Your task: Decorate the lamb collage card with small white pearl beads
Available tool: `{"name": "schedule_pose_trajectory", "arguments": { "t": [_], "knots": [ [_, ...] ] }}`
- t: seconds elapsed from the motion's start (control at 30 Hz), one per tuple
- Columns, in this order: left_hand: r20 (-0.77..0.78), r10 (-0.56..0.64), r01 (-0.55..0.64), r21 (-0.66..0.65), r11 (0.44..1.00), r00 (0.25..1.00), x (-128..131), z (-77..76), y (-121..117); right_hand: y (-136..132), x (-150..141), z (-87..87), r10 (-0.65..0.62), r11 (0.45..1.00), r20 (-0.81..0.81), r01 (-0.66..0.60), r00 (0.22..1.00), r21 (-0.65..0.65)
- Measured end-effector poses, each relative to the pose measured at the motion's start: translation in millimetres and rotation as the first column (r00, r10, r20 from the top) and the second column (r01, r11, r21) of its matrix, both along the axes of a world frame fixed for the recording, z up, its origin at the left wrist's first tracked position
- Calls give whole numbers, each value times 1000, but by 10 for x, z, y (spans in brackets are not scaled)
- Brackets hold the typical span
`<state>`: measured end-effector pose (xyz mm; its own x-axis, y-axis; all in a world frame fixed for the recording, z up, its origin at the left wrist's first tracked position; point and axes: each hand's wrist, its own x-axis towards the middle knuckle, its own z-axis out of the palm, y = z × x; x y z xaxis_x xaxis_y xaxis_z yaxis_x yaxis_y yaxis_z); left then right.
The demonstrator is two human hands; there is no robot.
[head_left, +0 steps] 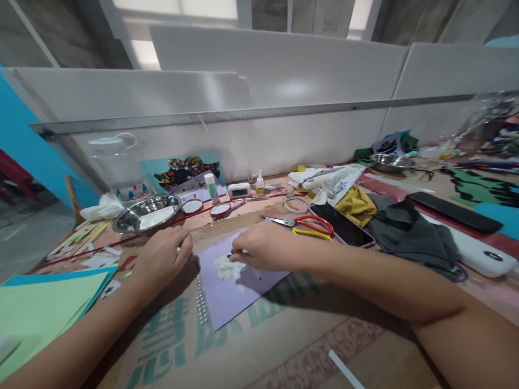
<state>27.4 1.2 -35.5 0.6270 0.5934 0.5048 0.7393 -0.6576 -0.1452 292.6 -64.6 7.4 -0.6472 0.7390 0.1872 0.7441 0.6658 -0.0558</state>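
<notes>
A lavender sheet (243, 300) lies on printed cardboard, with a whitish cut-out bearing tiny shiny dots (224, 267) near its upper middle. Over that cut-out, my right hand (263, 246) pinches with fingertips pointing down; whatever they grip is too small to make out. My left hand (168, 251) is curled just left of the sheet, thumb and fingers together, a tiny whitish spot at the tips. Rows of pearl-like beads (201, 302) run along the sheet's left edge. Behind my right wrist lie scissors (302, 224) with red and yellow handles.
A steel bowl (148, 213) stands behind my left hand, green and blue sheets (48, 302) at the left. Further back are a glue stick (211, 187), a small dropper bottle (259, 183) and a clear jar (115, 167). A phone (344, 226) and cloths (357, 205) lie right.
</notes>
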Motion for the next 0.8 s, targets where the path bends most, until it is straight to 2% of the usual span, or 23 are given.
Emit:
{"name": "schedule_pose_trajectory", "arguments": {
  "t": [0.07,0.13,0.17,0.27,0.37,0.43,0.5,0.6,0.7,0.77,0.8],
  "knots": [
    [-44,-77,78,27,997,996,31,-56,-26,101,229,230,-138,987,73,143,988,-71],
    [-70,-108,110,33,993,992,22,-88,-21,269,527,366,-337,932,175,354,925,-73],
    [-68,-105,107,29,994,992,11,-97,-13,365,681,388,-462,873,223,484,859,-58],
    [-51,-77,78,2,997,996,-11,-102,7,628,1056,291,-556,798,288,598,780,-79],
    [-51,-78,76,-29,997,996,0,-95,11,779,1241,107,-547,772,329,616,770,-158],
    [-53,-86,84,-42,996,995,14,-92,11,815,1286,49,-545,765,323,617,774,-186],
    [-54,-95,93,-46,995,994,18,-93,13,812,1305,84,-559,758,300,623,773,-191],
    [-45,-105,103,-40,994,993,9,-100,12,750,1293,277,-589,761,220,626,777,-171],
    [0,-113,113,-26,993,994,9,-77,-21,615,1164,484,-553,820,72,557,830,-135],
    [83,-100,101,-14,995,992,34,-13,-83,489,996,557,-439,893,-34,432,898,-128],
    [134,-89,92,-17,996,987,56,37,-128,419,895,570,-327,941,-114,313,938,-127]
  ]
}}
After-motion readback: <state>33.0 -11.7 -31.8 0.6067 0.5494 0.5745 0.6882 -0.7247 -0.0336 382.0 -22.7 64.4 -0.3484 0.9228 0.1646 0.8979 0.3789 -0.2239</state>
